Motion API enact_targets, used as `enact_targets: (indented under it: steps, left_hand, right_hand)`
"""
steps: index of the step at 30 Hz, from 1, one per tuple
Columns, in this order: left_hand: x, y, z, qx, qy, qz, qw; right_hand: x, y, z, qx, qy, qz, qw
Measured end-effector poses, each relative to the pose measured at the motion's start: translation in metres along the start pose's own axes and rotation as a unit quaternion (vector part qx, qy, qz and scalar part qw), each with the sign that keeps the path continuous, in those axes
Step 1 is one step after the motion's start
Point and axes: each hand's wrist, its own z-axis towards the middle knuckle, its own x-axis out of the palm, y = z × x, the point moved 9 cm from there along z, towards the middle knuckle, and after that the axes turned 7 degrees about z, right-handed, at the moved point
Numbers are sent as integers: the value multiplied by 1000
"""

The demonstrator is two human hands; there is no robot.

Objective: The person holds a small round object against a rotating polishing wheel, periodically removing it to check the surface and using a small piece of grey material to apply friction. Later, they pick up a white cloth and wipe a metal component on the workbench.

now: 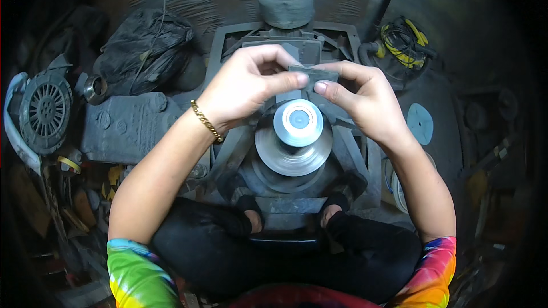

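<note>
Head view — left hand [242, 82] and right hand [368, 97] both pinch a flat grey piece [318, 74] between them.

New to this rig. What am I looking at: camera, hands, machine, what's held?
There's one picture, from a fisheye camera worn on the person's head and looking down, so straight edges bend. No robot: these are bare hands. The left hand, with a gold bracelet at the wrist, and the right hand together pinch a small flat grey piece. Below it, between the feet, sits a shiny metal disc with a pale round piece on top; its streaks suggest spinning, but one still can't confirm that. Beyond stands what looks like a motor. Crumpled dark plastic lies to the left, a yellow-and-black cable to the right.
</note>
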Motion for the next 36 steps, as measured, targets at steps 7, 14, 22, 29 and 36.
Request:
enact_targets:
  steps: [7, 14, 22, 29, 36]
  left_hand:
    - [2, -14, -9, 99, 57, 143, 983]
    - [12, -3, -13, 78, 113, 187, 973]
    - [13, -6, -17, 132, 121, 189, 965]
    - [11, -5, -17, 158, 124, 178, 963]
    - [9, -6, -17, 173, 117, 203, 956]
  right_hand:
    - [4, 20, -26, -190, 6, -158, 969]
    - [19, 19, -53, -303, 30, -294, 906]
    - [32, 14, -62, -342, 25, -383, 858]
    - [36, 16, -63, -347, 27, -391, 852]
    - [37, 16, -61, -343, 26, -374, 861]
